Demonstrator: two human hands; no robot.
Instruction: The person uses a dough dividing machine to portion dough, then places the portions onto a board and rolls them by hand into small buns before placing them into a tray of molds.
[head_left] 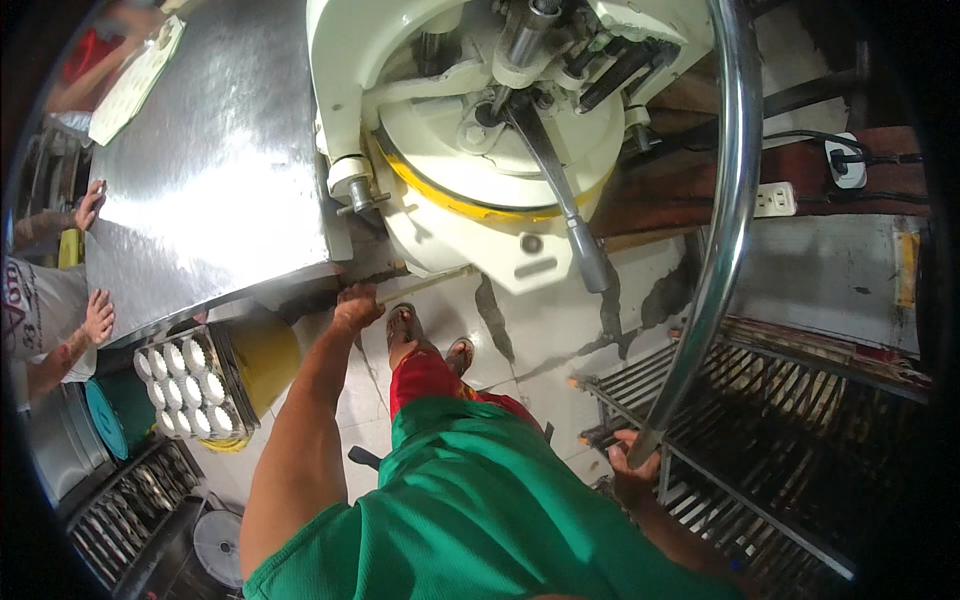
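Down at the foot of the cream machine [470, 150], the left hand [357, 306] is closed round a thin metal rod [425, 286], while the right hand [632, 468] grips the long curved steel lever [725, 230]. Pulling well likely means a steady stance, feet clear of the cracked white floor [560, 320]; a steel table [215, 170] and wire racks [790, 440] crowd in

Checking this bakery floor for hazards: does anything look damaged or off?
Yes: the pale floor under the cream machine shows dark, branching cracks running toward the metal rack. Nothing looks spilled.
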